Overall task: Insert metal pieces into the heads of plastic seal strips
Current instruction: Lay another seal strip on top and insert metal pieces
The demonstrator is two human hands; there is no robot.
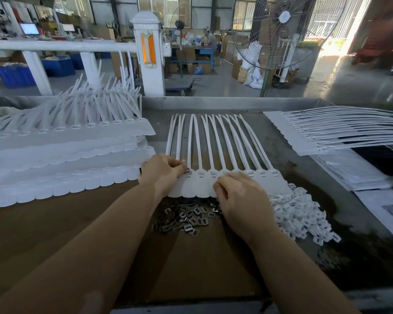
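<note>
- Brown cardboard sheet [55, 223] covers the near grey metal counter [304, 168], bare at 6 o'clock.
- Pile of small dark metal pieces [184, 217] lies between the wrists; heap of white plastic clips [300, 214] at 3 o'clock.
- Right hand [241, 196], fingers curled, presses the joined row of white plastic seal strips [213, 155].
- Left hand [161, 171] pinches one metal piece [187, 170] at a strip head.
- Stacked white strip sheets [66, 155] crowd 9 o'clock; another sheet [327, 132] at 2 o'clock.

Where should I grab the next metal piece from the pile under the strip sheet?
Take a loose metal piece at the near edge of the metal pile, pinching its outer edges from above. It lies flat and apart, while the right hand covers the pile's right end.
</note>
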